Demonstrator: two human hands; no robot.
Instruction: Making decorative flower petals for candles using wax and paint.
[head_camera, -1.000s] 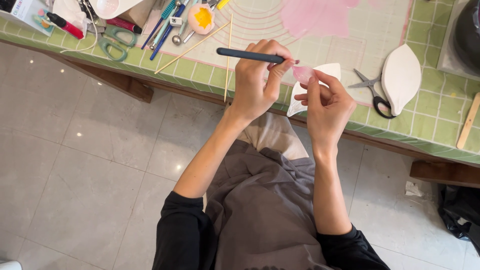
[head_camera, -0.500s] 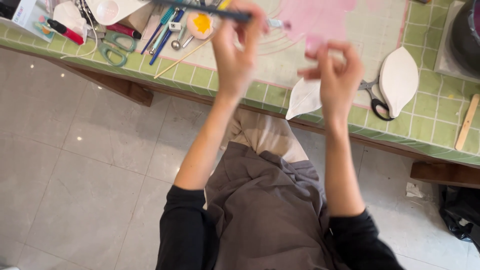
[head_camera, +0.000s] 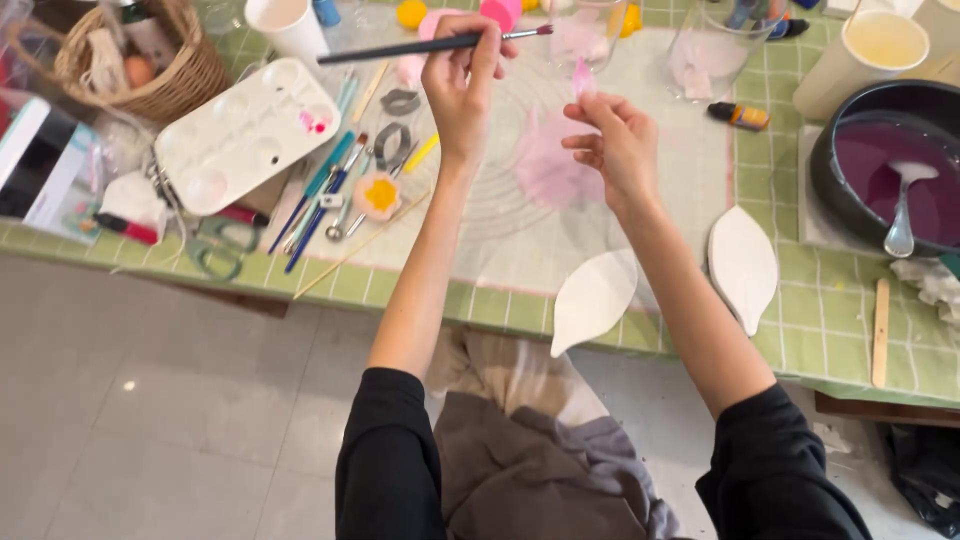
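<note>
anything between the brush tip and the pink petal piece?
Nothing visible. The left hand holds the paintbrush with its tip just up-left of the pink petal pinched in the right hand; only open air above the mat separates them.

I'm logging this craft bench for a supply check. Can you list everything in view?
paintbrush: 1, dark handle, pink tip, in left grip
petal piece: 1, pink, pinched in right grip
paint palette: 1, white, left on table
wicker basket: 1, tan, far left corner
leaf-shaped pieces: 2, white, near table edge
black bowl: 1, purple liquid and a spoon inside, right
paper cups: 2, white and cream, far edge
small bottle: 1, orange and black, lying right of mat
scissors: 1, green handles, front left
wooden stick: 1, tan, front right
checked tablecloth: 1, green
left hand: 1, holding brush
right hand: 1, holding petal
</note>
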